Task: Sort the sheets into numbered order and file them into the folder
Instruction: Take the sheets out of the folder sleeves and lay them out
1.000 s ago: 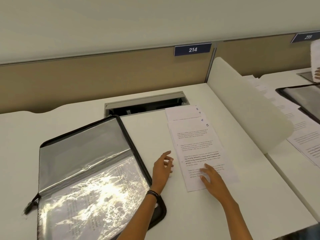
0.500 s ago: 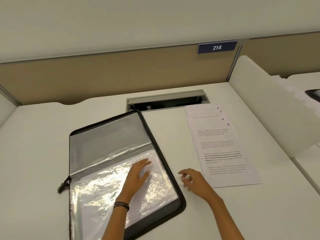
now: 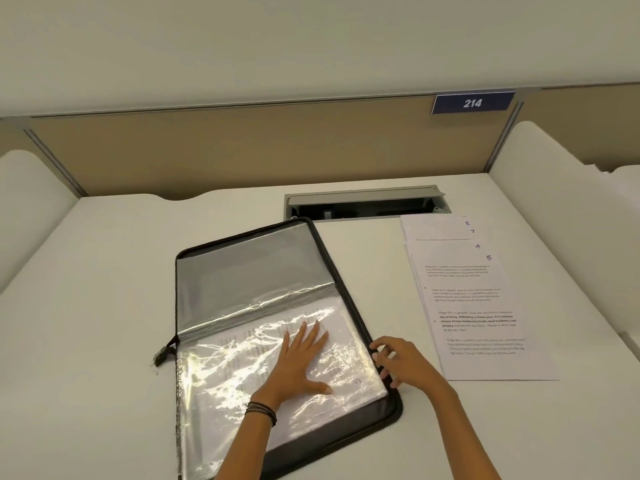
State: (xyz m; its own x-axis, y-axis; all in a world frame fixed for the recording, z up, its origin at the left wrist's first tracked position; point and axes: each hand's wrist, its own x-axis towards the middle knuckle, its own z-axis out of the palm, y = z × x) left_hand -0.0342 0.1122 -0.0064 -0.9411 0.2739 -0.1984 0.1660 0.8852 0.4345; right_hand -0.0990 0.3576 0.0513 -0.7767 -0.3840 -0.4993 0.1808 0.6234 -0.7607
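The folder [image 3: 341, 285] lies open near the front edge of the desk [image 3: 104, 306], with a sheet inside its clear sleeve [image 3: 235, 362]. The left hand [image 3: 299, 362] rests flat on the sleeve, fingers straight and spread. The right hand [image 3: 405, 362] sits at the folder's right rim with its fingers curled; whether they pinch the plastic cannot be told. The other sheets [image 3: 481, 306] lie fanned toward the right edge, marked 2, 7, 4, 5. Best to pin the sleeve, lift only its open edge, and check the numbers first.
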